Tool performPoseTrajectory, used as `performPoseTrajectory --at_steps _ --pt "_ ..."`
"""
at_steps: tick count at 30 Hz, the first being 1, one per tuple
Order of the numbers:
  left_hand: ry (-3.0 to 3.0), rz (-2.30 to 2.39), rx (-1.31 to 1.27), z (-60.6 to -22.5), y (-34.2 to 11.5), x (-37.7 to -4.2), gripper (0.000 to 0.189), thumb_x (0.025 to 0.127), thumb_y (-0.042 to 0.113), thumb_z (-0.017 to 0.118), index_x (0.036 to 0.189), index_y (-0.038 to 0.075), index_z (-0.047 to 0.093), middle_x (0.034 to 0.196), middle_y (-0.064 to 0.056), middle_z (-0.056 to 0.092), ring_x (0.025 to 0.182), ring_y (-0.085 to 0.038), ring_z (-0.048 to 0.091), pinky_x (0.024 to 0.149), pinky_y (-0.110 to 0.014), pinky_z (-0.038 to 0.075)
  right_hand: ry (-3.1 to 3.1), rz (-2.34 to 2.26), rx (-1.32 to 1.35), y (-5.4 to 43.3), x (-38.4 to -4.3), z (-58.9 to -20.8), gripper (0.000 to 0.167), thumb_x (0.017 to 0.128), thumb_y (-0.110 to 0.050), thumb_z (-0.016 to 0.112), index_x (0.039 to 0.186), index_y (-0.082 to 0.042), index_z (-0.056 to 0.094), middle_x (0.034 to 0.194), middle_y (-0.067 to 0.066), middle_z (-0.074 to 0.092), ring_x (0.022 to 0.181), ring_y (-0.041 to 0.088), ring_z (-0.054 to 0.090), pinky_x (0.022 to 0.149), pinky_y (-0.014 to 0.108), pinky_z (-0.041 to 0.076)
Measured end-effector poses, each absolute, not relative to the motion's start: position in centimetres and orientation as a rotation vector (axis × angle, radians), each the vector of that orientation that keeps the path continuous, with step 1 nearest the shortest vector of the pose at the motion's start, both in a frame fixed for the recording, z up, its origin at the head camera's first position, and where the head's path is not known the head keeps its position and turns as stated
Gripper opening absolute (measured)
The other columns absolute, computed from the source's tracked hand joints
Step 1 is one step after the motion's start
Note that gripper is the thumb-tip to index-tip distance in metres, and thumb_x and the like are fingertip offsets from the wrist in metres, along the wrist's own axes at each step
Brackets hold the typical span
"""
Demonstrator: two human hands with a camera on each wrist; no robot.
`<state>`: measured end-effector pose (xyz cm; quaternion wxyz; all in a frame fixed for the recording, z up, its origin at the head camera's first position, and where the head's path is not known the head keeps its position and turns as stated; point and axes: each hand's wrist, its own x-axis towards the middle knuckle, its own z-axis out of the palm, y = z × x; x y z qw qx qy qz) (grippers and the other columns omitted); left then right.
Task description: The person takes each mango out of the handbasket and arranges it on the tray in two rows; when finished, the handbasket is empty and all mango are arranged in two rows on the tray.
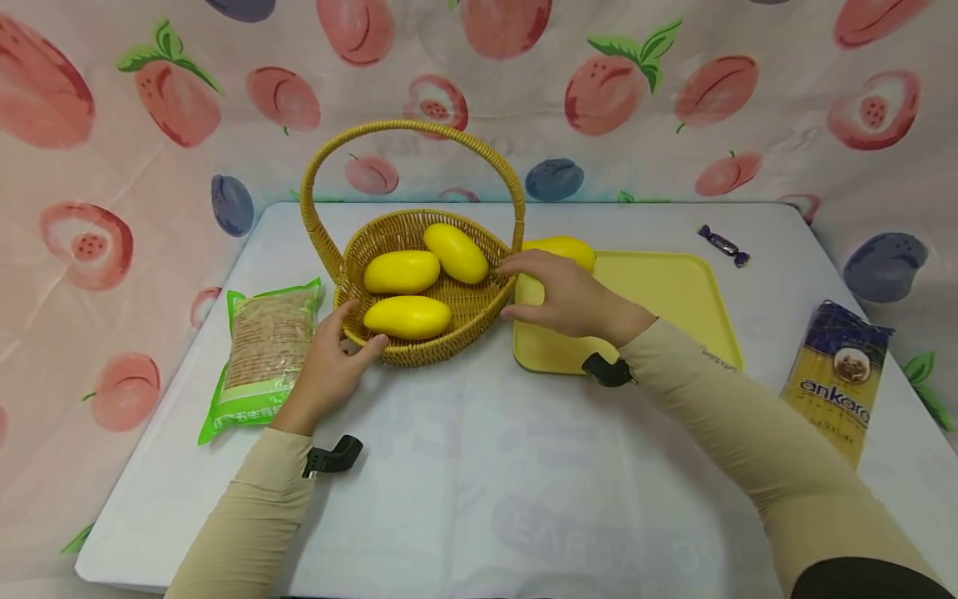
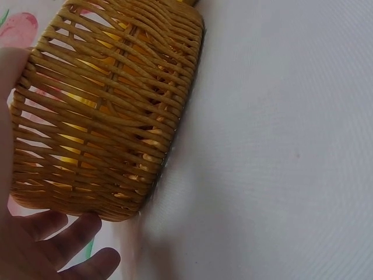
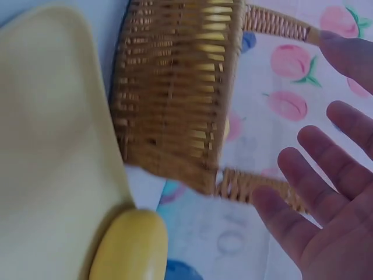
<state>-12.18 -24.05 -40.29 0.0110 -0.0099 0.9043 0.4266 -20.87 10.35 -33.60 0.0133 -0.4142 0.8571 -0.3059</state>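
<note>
A wicker basket (image 1: 427,353) with a tall arched handle stands on the table, holding three yellow mangoes (image 1: 407,318). My left hand (image 1: 329,370) is at the basket's near left side, thumb by the rim and fingers spread along the woven wall. In the left wrist view its fingertips (image 2: 87,224) are right at the basket's end. My right hand (image 1: 572,295) reaches to the basket's right side near the handle's foot, with its fingers extended and spread in the right wrist view. Another yellow mango (image 3: 131,248) lies at the tray's back left corner, partly behind the right hand.
A yellow tray (image 1: 659,291) lies right of the basket, beneath my right forearm. A green-edged clear packet (image 1: 269,349) sits at the left. On the right are a pasta packet (image 1: 838,374) and a small wrapped candy (image 1: 723,245). A fruit-print cloth hangs behind the table.
</note>
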Motion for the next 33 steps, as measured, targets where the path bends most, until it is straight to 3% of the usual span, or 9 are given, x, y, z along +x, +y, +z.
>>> performPoseTrajectory --at_steps 18,33 --pt "2.832 1.318 -0.038 -40.4 -23.9 -12.1 0.084 0.097 0.047 0.062 0.159 0.007 0.022 0.159 -0.023 0.023 0.142 -0.041 0.028 0.109 -0.061 0.031 2.571 -0.879 -1.258 4.0 -21.8 -35.4 0.053 0.093 -0.025 0.074 0.138 -0.001 0.058 0.138 0.012 0.057 0.130 0.026 0.049 0.111 0.037 0.034" --pt "2.818 1.337 -0.048 -40.5 -23.9 -12.1 0.085 0.096 0.048 0.062 0.160 0.009 0.020 0.160 -0.023 0.022 0.140 -0.041 0.031 0.107 -0.061 0.033 2.495 -0.699 -1.109 -0.8 -22.7 -35.8 0.057 0.096 -0.037 0.069 0.147 -0.017 0.053 0.153 0.004 0.046 0.140 0.020 0.040 0.114 0.032 0.029"
